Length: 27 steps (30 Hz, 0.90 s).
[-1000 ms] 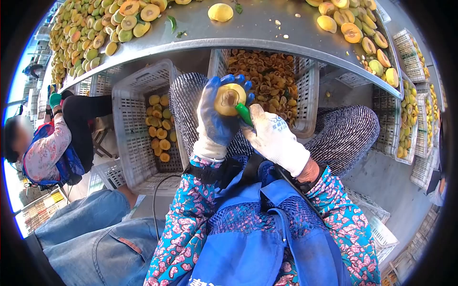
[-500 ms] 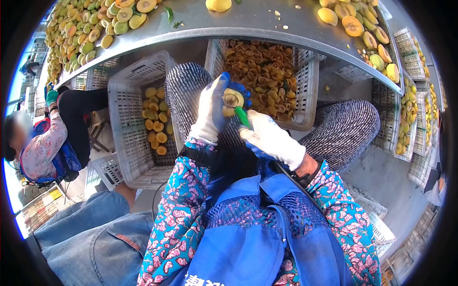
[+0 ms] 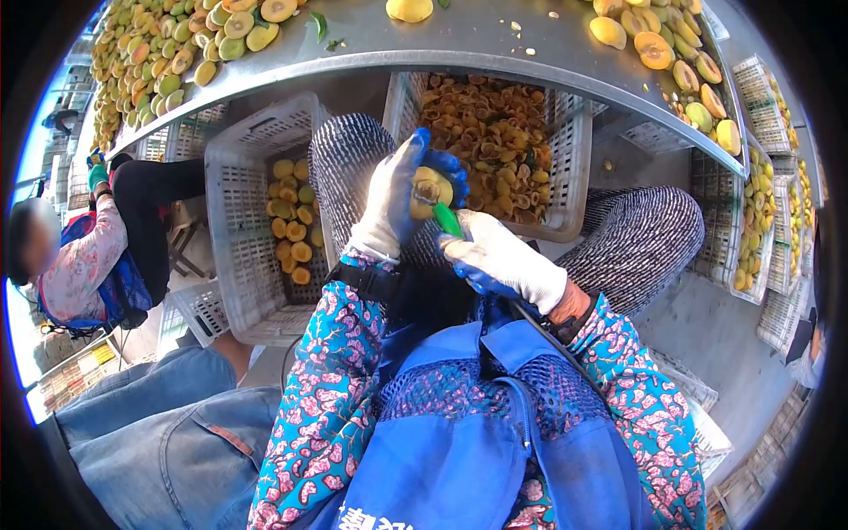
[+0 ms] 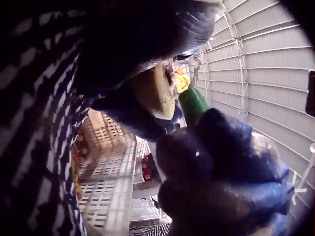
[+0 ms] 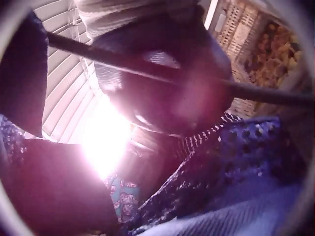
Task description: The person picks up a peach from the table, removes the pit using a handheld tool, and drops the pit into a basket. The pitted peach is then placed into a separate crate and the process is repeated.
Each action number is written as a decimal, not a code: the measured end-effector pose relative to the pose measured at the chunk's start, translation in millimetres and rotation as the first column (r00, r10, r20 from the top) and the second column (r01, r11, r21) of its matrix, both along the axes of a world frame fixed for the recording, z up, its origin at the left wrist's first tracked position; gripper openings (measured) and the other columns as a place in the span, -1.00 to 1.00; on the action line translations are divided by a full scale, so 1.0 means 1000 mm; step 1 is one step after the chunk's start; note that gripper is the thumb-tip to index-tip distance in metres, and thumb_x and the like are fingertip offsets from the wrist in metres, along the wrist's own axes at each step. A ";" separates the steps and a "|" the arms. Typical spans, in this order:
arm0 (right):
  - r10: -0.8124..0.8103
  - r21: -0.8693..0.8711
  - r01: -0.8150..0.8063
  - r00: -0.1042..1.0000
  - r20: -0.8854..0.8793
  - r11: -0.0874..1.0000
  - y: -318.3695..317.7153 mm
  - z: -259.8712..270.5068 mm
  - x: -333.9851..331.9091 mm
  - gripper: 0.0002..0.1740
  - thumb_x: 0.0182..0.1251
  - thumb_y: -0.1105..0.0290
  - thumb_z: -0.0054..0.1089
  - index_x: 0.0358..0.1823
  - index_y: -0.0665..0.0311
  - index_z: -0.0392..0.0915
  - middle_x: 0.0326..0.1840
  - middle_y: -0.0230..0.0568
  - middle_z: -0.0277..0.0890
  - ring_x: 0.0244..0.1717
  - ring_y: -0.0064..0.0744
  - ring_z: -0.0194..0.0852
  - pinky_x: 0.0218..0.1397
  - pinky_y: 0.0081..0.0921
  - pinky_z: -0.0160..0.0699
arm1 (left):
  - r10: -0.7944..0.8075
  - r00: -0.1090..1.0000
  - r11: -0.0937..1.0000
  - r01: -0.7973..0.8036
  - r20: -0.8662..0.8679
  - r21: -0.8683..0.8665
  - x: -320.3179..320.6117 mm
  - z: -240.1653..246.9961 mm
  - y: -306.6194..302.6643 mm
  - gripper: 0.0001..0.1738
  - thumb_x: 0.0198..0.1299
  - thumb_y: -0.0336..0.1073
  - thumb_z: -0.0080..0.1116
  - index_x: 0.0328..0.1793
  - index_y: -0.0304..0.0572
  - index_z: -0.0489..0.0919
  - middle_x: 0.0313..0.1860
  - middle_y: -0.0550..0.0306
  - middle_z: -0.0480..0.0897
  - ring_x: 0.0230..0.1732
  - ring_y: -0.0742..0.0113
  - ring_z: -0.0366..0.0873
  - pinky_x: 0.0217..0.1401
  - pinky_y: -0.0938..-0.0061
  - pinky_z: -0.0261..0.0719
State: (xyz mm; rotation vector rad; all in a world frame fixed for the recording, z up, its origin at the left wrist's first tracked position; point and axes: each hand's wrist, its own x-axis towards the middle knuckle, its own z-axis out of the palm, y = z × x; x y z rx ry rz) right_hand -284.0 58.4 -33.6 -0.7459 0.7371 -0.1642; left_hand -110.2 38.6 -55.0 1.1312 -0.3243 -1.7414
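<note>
Halved round yellow fruit (image 3: 431, 193) is sitting this side of the grey metal table (image 3: 477, 40); blue-and-white gloved left hand (image 3: 395, 196) is curling round it, matching right hand (image 3: 508, 260) is gripping a green-handled tool (image 3: 448, 220) beside it.

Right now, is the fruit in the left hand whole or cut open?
Cut open: the fruit shows a cut face, dark-centred, near the green tool.

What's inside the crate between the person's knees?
The crate shows heaped orange fruit pieces. The left hand hides its near left part, the metal table its far end; what lies there can't be seen.
</note>
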 end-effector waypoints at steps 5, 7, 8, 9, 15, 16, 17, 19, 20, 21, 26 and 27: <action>-0.109 0.125 0.112 0.994 -0.030 0.986 -0.002 0.005 0.000 -0.89 0.38 0.34 0.06 -0.22 0.17 0.34 -0.62 -0.57 0.22 -0.77 -0.77 0.09 -0.76 -0.72 0.08 | 0.033 0.999 0.997 -0.031 -0.024 0.074 -0.005 -0.007 -0.014 -0.49 0.34 0.05 0.06 -0.22 -0.38 0.52 -0.35 -0.14 0.63 -0.39 0.02 0.64 -0.30 0.18 0.67; -0.033 -0.005 0.033 0.997 -0.073 0.999 -0.002 -0.003 0.002 -0.82 0.38 0.26 0.06 -0.23 0.21 0.38 -0.61 -0.48 0.25 -0.75 -0.68 0.16 -0.71 -0.64 0.16 | 0.122 0.992 0.992 -0.121 -0.032 0.019 -0.010 -0.006 -0.011 -0.48 0.33 0.08 0.06 -0.18 -0.38 0.50 -0.35 -0.15 0.62 -0.36 0.00 0.63 -0.27 0.13 0.68; 0.011 -0.258 -0.056 0.985 -0.173 0.965 -0.003 -0.010 0.003 -0.81 0.38 0.26 0.06 -0.22 0.22 0.38 -0.60 -0.48 0.26 -0.75 -0.68 0.16 -0.71 -0.64 0.17 | 0.110 0.993 0.994 -0.108 -0.041 0.027 -0.009 -0.006 -0.011 -0.47 0.33 0.08 0.06 -0.17 -0.39 0.49 -0.35 -0.15 0.62 -0.36 0.00 0.63 -0.27 0.13 0.68; 0.026 -0.480 -0.164 0.959 -0.281 0.862 -0.002 -0.018 0.004 -0.81 0.38 0.25 0.06 -0.20 0.22 0.38 -0.59 -0.47 0.26 -0.74 -0.68 0.16 -0.70 -0.65 0.18 | 0.097 0.994 0.995 -0.095 -0.051 0.037 -0.008 -0.006 -0.010 -0.46 0.33 0.09 0.06 -0.16 -0.39 0.49 -0.35 -0.15 0.62 -0.36 0.00 0.63 -0.26 0.12 0.69; -0.044 0.101 0.045 0.999 -0.009 0.994 -0.006 -0.003 0.001 -0.83 0.35 0.30 0.11 -0.17 0.18 0.35 -0.58 -0.53 0.22 -0.74 -0.74 0.12 -0.72 -0.71 0.15 | 0.001 1.000 0.991 -0.004 0.026 0.134 -0.005 0.000 -0.013 -0.40 0.30 0.17 0.06 -0.14 -0.38 0.51 -0.29 -0.14 0.64 -0.30 -0.01 0.65 -0.18 0.13 0.68; -0.064 0.105 0.063 0.998 0.004 0.992 -0.005 -0.003 0.000 -0.82 0.36 0.30 0.11 -0.17 0.18 0.35 -0.58 -0.53 0.23 -0.74 -0.74 0.12 -0.72 -0.71 0.15 | 0.000 0.997 0.993 0.009 -0.077 0.116 -0.004 -0.004 -0.012 -0.40 0.30 0.17 0.06 -0.12 -0.38 0.51 -0.28 -0.14 0.64 -0.29 -0.01 0.65 -0.18 0.13 0.68; -0.084 0.104 0.082 0.996 0.018 0.991 -0.006 -0.003 -0.001 -0.82 0.36 0.30 0.11 -0.16 0.18 0.35 -0.58 -0.52 0.23 -0.74 -0.74 0.12 -0.72 -0.72 0.15 | -0.005 0.984 0.996 0.021 -0.177 0.092 0.000 -0.009 -0.015 -0.39 0.29 0.17 0.07 -0.10 -0.39 0.52 -0.27 -0.13 0.64 -0.29 -0.01 0.65 -0.17 0.14 0.68; -0.122 0.130 0.114 0.991 0.057 0.985 -0.006 -0.004 0.000 -0.82 0.38 0.29 0.10 -0.16 0.19 0.35 -0.59 -0.52 0.23 -0.75 -0.73 0.13 -0.72 -0.71 0.14 | 0.078 0.965 0.997 -0.072 -0.249 0.033 -0.004 -0.002 -0.015 -0.36 0.28 0.18 0.08 -0.04 -0.42 0.52 -0.27 -0.12 0.64 -0.27 0.01 0.66 -0.16 0.16 0.67; -0.137 0.153 0.124 0.987 0.078 0.980 -0.006 -0.004 0.001 -0.82 0.38 0.29 0.10 -0.16 0.19 0.35 -0.59 -0.52 0.24 -0.75 -0.72 0.14 -0.72 -0.71 0.14 | 0.106 0.975 0.994 -0.108 -0.194 -0.003 -0.006 -0.005 -0.014 -0.36 0.29 0.18 0.08 -0.04 -0.42 0.52 -0.27 -0.12 0.64 -0.28 0.02 0.66 -0.18 0.17 0.67; -0.151 0.178 0.132 0.983 0.101 0.975 -0.006 -0.005 0.002 -0.82 0.39 0.28 0.09 -0.16 0.19 0.35 -0.59 -0.51 0.24 -0.75 -0.72 0.14 -0.72 -0.71 0.14 | 0.136 0.981 0.989 -0.143 -0.138 -0.040 -0.007 -0.010 -0.012 -0.36 0.29 0.17 0.08 -0.05 -0.42 0.52 -0.27 -0.11 0.64 -0.29 0.02 0.66 -0.21 0.18 0.67; -0.108 0.101 0.101 0.992 0.069 0.990 0.003 -0.004 0.003 -0.82 0.39 0.29 0.11 -0.19 0.21 0.36 -0.60 -0.52 0.25 -0.76 -0.70 0.16 -0.73 -0.66 0.14 | -0.116 0.993 0.989 0.114 0.010 0.092 0.000 -0.006 -0.016 -0.41 0.30 0.15 0.09 -0.12 -0.40 0.55 -0.38 -0.10 0.63 -0.42 0.09 0.64 -0.39 0.22 0.66; -0.138 0.218 0.109 0.983 0.124 0.970 0.003 -0.004 0.001 -0.83 0.41 0.29 0.07 -0.19 0.24 0.38 -0.61 -0.52 0.24 -0.78 -0.72 0.13 -0.74 -0.67 0.12 | -0.137 0.982 0.989 0.129 0.133 0.068 -0.002 -0.002 -0.018 -0.40 0.28 0.16 0.11 -0.16 -0.40 0.56 -0.43 -0.09 0.61 -0.43 0.13 0.62 -0.39 0.22 0.65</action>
